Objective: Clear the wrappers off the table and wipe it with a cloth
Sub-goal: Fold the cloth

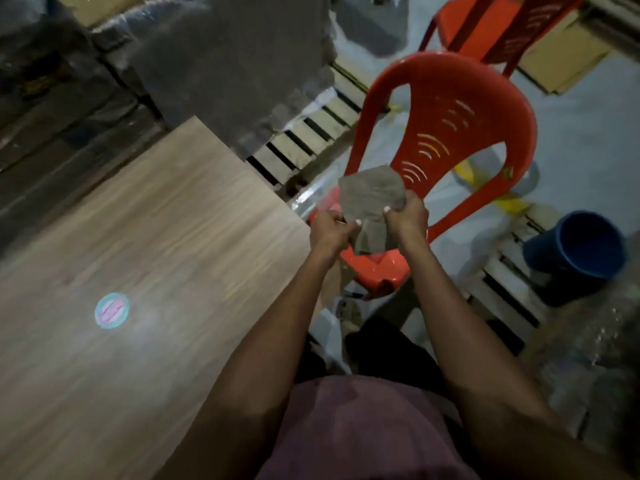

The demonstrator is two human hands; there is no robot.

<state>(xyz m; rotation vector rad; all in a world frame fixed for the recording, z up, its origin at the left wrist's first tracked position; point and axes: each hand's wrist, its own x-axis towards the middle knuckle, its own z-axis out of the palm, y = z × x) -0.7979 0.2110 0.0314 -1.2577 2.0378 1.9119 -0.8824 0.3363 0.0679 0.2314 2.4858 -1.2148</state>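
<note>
While both forearms reach forward from the torso, the left hand [330,232] and right hand [407,213] each pinch an edge of the grey cloth [372,202]; fingers curled round the fabric, hands close together but not touching; cloth held in the air, partly spread, above the seat of the near red chair [446,109], off to the right of the surface [156,237] and not in contact with it. Surface: wood-grain top, motion-blurred; no wrappers visible on the part in view; one round pale-blue and pink mark [112,310] on it, whether sticker or wrapper cannot be told. Judgement: clearing step looks done or nearly so, apart from that round item; wiping not yet begun, since the cloth is off the surface; what is left is bringing the cloth leftward onto the top and passing it over. Farther right, a blue bucket [581,251] on slatted boards; beyond, a second red chair [502,26].
</note>
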